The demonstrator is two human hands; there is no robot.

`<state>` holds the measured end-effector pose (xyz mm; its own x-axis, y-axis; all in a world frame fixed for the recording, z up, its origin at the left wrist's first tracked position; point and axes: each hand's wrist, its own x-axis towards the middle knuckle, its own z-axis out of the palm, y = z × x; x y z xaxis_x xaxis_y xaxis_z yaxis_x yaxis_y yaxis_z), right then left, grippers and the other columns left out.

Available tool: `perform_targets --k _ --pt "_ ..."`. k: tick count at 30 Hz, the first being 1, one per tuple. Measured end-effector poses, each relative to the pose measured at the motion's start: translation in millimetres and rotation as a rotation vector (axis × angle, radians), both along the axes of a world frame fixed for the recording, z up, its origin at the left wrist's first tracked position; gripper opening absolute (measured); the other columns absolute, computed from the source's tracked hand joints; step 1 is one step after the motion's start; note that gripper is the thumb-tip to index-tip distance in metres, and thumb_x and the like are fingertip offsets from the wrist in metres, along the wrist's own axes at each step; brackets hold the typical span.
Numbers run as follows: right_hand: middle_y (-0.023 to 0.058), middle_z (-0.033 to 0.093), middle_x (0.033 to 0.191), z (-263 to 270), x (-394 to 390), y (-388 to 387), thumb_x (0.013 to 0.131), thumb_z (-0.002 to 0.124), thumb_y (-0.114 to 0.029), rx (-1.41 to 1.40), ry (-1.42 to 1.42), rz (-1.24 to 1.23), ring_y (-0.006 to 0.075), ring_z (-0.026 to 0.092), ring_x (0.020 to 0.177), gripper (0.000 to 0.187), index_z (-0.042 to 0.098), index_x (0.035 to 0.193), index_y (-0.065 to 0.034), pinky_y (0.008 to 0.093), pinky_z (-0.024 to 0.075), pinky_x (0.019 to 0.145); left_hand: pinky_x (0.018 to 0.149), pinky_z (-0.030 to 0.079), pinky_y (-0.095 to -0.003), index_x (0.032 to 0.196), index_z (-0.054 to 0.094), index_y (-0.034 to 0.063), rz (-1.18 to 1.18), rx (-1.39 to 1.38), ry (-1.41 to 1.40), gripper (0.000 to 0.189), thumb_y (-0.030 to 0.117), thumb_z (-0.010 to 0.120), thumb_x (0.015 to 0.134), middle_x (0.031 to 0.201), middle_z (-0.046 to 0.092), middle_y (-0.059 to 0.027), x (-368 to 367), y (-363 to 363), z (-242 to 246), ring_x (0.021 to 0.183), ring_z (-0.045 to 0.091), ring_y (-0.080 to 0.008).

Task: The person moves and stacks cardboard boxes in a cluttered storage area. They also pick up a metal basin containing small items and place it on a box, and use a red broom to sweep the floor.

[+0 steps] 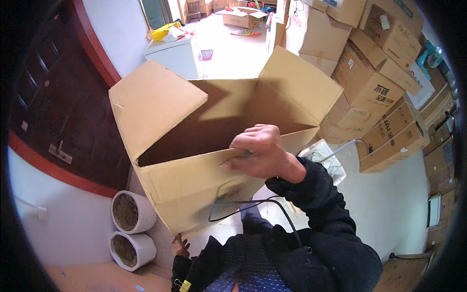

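A large cardboard box [182, 182] is held up, tilted, before my body, its top flaps spread and its mouth facing up and away from me. Its inside is in shadow, with nothing visible in it. My right hand [259, 151] grips the near top edge, fingers over the rim and thumb on the outer side. Low down at a bottom corner of the box, my left hand [180, 246] holds the edge; part of it is hidden by the cardboard. A black cable [281, 208] loops between the box and my dark jacket.
Two white pots [147, 213] with soil lie on their sides by the left wall, near a dark door [69, 98]. Stacked cartons [365, 91] line the right side. A white bin [337, 166] stands behind my right arm. Farther off are a white cabinet [171, 54] and an open carton [240, 21].
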<state>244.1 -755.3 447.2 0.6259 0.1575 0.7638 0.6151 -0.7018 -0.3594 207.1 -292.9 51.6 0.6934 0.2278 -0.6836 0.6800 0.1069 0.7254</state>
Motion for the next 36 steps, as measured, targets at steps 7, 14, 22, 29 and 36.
perform_targets --k 7,14,22,29,36 --pt "0.0059 0.055 0.054 17 158 -66 0.067 0.077 -0.045 -0.130 -0.025 -0.006 0.0268 0.061 0.056 0.040 0.055 0.060 -0.0118 0.0378 0.0467 0.054 0.084 0.047 -0.0495 0.143 0.027 0.0089 -0.108 -0.111 0.009 0.071 0.028 0.065 0.085 0.128 0.053 -0.0151 153 -65 34 0.112 0.053 -0.0356" --pt "0.0027 0.059 0.059 36 268 -135 0.067 0.075 -0.042 -0.306 -0.002 0.053 0.0241 0.062 0.062 0.034 0.056 0.065 -0.0133 0.0377 0.0478 0.059 0.080 0.050 -0.0452 0.143 0.032 0.0083 -0.327 0.029 -0.267 0.071 0.010 0.062 0.079 0.138 0.042 -0.0195 271 -204 94 0.116 0.051 -0.0347" --pt "0.0012 0.060 0.062 46 389 -210 0.068 0.072 -0.038 -0.472 0.014 0.091 0.0228 0.063 0.065 0.029 0.057 0.067 -0.0137 0.0369 0.0478 0.061 0.068 0.049 -0.0301 0.125 0.049 0.0052 -0.651 -0.030 -0.339 0.049 0.007 0.066 0.080 0.119 0.059 -0.0074 410 -318 88 0.091 0.060 -0.0191" --pt "-0.0002 0.058 0.060 73 485 -284 0.065 0.077 -0.038 -0.444 0.055 0.012 0.0203 0.061 0.063 0.031 0.056 0.065 -0.0145 0.0337 0.0457 0.061 0.060 0.046 -0.0281 0.118 0.055 -0.0004 -0.832 0.010 -0.226 0.046 0.022 0.073 0.082 0.105 0.064 -0.0082 545 -416 133 0.075 0.054 -0.0117" --pt "0.0006 0.060 0.061 72 587 -372 0.067 0.074 -0.041 -0.488 0.089 -0.039 0.0212 0.063 0.065 0.032 0.057 0.067 -0.0141 0.0346 0.0471 0.063 0.058 0.043 -0.0272 0.109 0.060 -0.0008 -0.870 -0.075 -0.244 0.040 0.023 0.074 0.081 0.095 0.062 -0.0059 656 -512 109 0.068 0.049 -0.0099"
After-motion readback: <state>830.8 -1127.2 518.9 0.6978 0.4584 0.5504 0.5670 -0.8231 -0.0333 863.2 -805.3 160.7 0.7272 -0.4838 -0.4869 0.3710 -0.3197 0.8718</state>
